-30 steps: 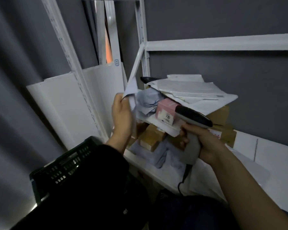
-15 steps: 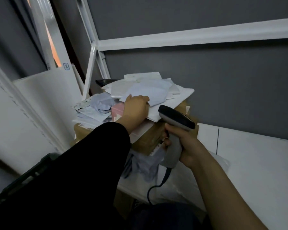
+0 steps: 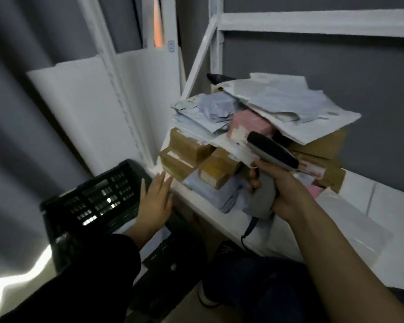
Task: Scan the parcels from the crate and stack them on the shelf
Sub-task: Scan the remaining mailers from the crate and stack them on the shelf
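Note:
A heap of parcels [image 3: 266,117] lies on the white shelf [image 3: 219,217]: white and grey mailer bags on top, a pink box [image 3: 250,123], brown cardboard boxes [image 3: 217,169] below. My right hand [image 3: 285,194] grips a grey handheld scanner [image 3: 269,155] with a black head, in front of the heap. My left hand [image 3: 155,199] is empty, fingers spread, low beside the shelf's front left corner and over the black plastic crate [image 3: 91,201]. The crate's inside is mostly hidden by my sleeve.
White shelf uprights [image 3: 117,78] and a diagonal brace stand left of the heap. A white board [image 3: 84,108] leans against the grey curtain. A clear flat bag [image 3: 350,220] lies on the shelf to the right. A grey wall is behind the shelf.
My left hand has left the top of the heap, where it laid a white mailer, and dropped down to the crate, empty. The scanner stays in my right hand.

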